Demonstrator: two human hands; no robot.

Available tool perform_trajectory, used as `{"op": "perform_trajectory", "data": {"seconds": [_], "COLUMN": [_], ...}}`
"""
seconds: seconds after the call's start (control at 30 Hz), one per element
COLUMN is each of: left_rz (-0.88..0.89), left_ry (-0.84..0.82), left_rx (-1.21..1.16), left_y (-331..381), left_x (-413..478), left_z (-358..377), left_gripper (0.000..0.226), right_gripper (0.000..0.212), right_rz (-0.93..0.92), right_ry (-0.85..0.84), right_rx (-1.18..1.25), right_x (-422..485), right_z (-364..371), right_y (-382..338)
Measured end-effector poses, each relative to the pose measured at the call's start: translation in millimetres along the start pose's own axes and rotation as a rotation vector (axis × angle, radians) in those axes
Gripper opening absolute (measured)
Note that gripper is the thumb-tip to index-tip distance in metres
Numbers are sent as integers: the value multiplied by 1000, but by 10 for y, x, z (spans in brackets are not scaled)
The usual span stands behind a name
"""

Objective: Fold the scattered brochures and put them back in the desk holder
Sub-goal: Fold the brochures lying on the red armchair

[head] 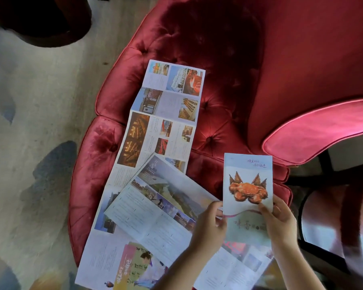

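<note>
Holding the folded pale paper brochure with an orange crab on its cover [247, 185] above the red tufted velvet chair [218, 49], the left grip [210, 220] and right grip [279, 218] each pinch a lower edge. Best to press its creases flat and square before seeking the desk holder, unseen here; the long unfolded photo brochures [161, 114] lie on the seat.

Red tufted velvet armchair [218, 49] — grey-blue patterned carpet [40, 101] beneath.
</note>
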State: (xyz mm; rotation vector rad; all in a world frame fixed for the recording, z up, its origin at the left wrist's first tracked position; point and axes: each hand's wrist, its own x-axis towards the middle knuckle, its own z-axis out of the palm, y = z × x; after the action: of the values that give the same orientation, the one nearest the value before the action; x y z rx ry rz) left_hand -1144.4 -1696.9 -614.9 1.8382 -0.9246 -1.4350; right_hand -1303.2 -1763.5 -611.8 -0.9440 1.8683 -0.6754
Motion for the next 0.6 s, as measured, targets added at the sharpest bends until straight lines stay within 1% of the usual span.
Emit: {"op": "perform_trajectory", "data": {"seconds": [0.07,0.17,0.3,0.37,0.43,0.5,0.6], "left_rz": [-4,7,125,177,188,182,208], "left_ry": [48,124,125,147,180,192,145], "left_rx": [86,190,419,509,582,626,603], "left_y": [5,-4,-88,-147,-215,-300,-421], "left_x": [88,240,369,396,381,335,259], "left_z": [123,246,254,174,62,-66,-267], "left_gripper": [34,33,30,28,25,26,32], "right_gripper": [27,23,32,32,31,30,33], "right_rz": [13,42,31,-6,-17,-4,-45], "right_ry": [37,96,129,131,141,162,215], "right_rx": [-33,-146,-319,-402,-435,-449,-478], "right_x": [103,264,436,504,552,561,492], "right_z": [-45,-23,10,18,34,64,41], "right_y": [90,233,348,384,412,432,453]}}
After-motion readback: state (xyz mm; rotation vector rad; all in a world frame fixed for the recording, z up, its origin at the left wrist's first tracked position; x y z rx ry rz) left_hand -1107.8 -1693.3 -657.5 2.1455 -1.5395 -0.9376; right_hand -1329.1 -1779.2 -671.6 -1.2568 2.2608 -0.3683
